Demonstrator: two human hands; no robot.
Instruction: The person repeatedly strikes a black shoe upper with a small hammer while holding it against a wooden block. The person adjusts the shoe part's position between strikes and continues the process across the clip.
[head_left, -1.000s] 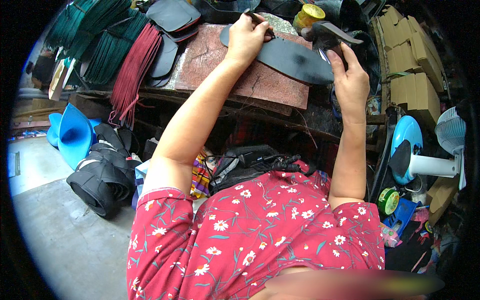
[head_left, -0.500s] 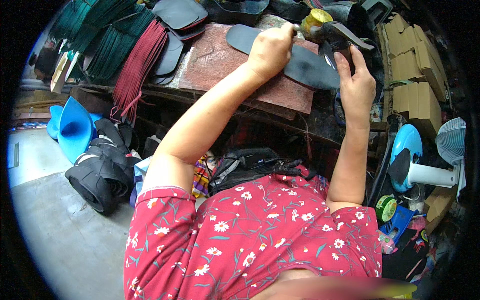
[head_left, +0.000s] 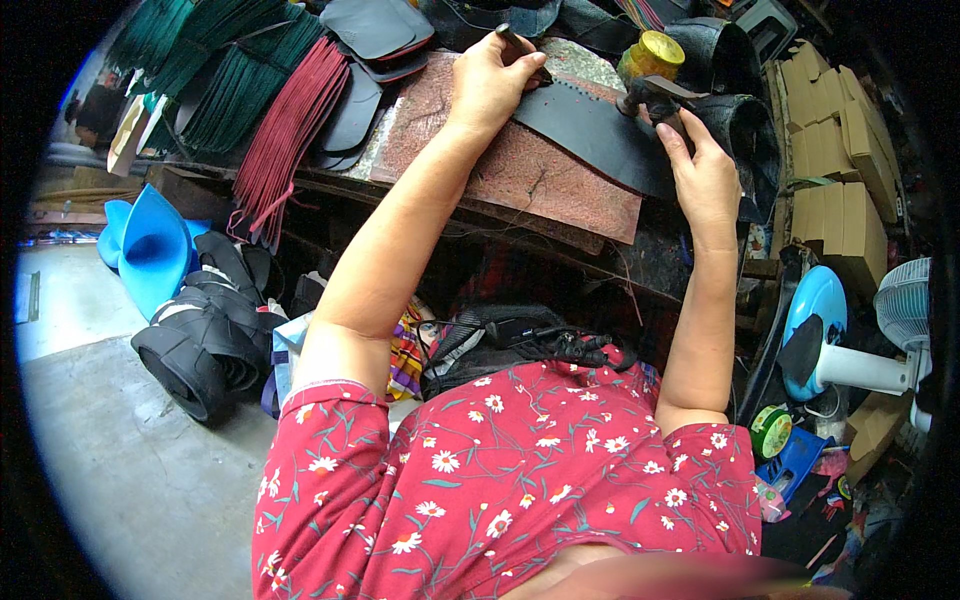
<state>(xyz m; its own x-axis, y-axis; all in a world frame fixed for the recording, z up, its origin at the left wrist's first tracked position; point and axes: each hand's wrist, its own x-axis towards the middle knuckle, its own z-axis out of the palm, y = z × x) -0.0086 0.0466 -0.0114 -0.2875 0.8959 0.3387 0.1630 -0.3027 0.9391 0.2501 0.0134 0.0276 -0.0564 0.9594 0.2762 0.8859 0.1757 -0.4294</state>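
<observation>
A dark grey shoe-sole-shaped sheet lies slanted across a reddish rough board, with a row of small holes along its far edge. At the sheet's left end, my left hand is closed around a slim dark rod-shaped tool, seemingly a punch, held slanting. My right hand is closed on a black hammer-like tool over the sheet's right end. Its handle is mostly hidden by the fingers. The two hands are well apart.
Stacked grey sole pieces, red strips and green strips lie left. A yellow jar and black rolled material stand behind my right hand. Cardboard boxes and a fan are at right.
My left hand has moved left and away, from the sheet's middle to its left end. My right hand has shifted slightly down with the hammer-like tool. The sheet's holed far edge now shows.
</observation>
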